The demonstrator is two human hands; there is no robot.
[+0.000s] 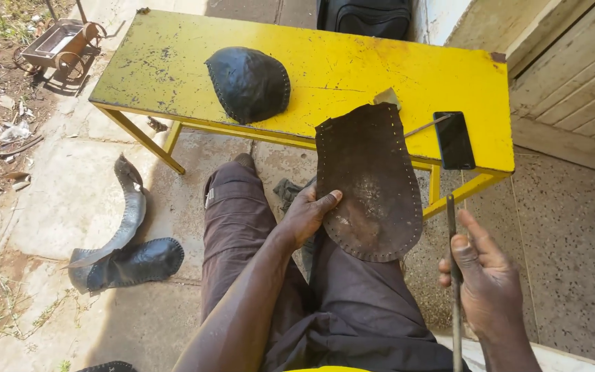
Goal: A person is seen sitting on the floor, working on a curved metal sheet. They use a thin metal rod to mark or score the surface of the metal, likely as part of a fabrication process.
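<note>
A bench (pixel 173 62) stands far from the person, across the view. On it, left of centre, lies a domed leather piece (pixel 249 83); a phone (pixel 454 140) lies at its right near edge. The left hand (pixel 309 212) holds a flat leather panel (pixel 370 182) upright before the bench, between the domed piece and the phone. The right hand (pixel 487 282), near and right, grips a thin rod (pixel 453 227). On the ground at left lie curved leather pieces (pixel 122 248). Beyond the bench stands a bag (pixel 366 17).

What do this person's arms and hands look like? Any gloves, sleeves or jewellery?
Both are bare: the left hand and right hand have no gloves, rings or watch that I can see, and no sleeve covers the forearms. The only clothing in view is the dark brown trousers.
</note>
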